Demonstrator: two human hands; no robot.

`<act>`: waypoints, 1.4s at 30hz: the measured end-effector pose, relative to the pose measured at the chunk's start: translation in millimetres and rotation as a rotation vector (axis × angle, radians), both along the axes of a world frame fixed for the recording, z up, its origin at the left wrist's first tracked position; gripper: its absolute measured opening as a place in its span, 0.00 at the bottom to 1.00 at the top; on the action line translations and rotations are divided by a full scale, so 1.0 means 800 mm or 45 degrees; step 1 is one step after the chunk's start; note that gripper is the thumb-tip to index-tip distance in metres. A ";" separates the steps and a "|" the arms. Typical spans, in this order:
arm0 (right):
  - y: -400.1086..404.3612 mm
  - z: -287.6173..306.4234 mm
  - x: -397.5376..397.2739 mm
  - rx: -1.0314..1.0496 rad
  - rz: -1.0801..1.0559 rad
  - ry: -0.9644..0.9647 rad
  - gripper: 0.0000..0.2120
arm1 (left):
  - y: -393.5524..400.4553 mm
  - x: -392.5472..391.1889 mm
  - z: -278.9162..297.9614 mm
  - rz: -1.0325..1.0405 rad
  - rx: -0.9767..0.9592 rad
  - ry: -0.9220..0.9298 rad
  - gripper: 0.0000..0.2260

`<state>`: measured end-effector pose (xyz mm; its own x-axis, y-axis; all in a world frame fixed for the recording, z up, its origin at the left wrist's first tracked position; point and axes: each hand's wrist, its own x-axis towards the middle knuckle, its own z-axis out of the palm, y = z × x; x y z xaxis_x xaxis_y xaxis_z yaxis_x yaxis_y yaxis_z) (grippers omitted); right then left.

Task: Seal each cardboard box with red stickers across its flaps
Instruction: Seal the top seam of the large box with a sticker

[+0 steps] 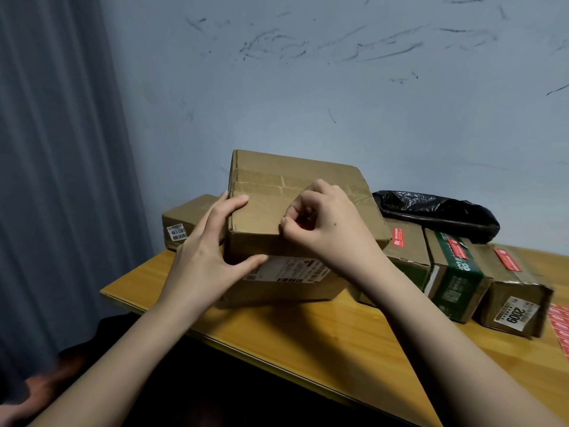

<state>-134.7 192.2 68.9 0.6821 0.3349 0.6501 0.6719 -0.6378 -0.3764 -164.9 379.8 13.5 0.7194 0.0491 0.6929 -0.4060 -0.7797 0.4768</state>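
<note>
A large brown cardboard box (286, 186) stands in the middle of the wooden table (308, 328), with old tape along its top seam and a shipping label on its front. My left hand (206, 251) grips the box's near left corner, thumb on the front face and fingers on top. My right hand (323, 223) is curled over the top front edge, pinching a red sticker (303, 222) that is mostly hidden by the fingers. Three boxes to the right carry red stickers: a brown one (403, 241), a green one (452, 272) and a small brown one (514, 291).
A low box (181, 220) with a white label lies behind on the left. A black plastic bag (437, 211) rests behind the right boxes. A sheet of red stickers (560, 325) lies at the table's right edge. A grey curtain hangs on the left.
</note>
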 end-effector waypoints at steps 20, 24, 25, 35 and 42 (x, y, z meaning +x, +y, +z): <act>-0.023 -0.003 0.006 0.479 0.571 0.463 0.06 | 0.004 0.006 -0.004 -0.026 -0.078 0.043 0.39; -0.028 -0.001 0.008 0.522 0.690 0.551 0.11 | 0.003 0.006 -0.003 -0.036 -0.081 0.043 0.39; -0.028 0.001 0.007 0.514 0.703 0.566 0.12 | 0.003 0.006 -0.004 -0.041 -0.084 0.046 0.39; -0.037 0.005 0.009 0.528 0.638 0.607 0.09 | 0.003 0.006 -0.004 -0.056 -0.101 0.046 0.39; -0.055 -0.003 0.020 0.029 0.218 0.149 0.11 | 0.007 0.007 -0.004 -0.075 -0.151 0.075 0.39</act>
<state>-118.4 147.9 66.1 0.6880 0.4385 0.5783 0.7204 -0.5089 -0.4712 -159.3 385.6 10.6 0.7626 0.0846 0.6413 -0.4182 -0.6919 0.5886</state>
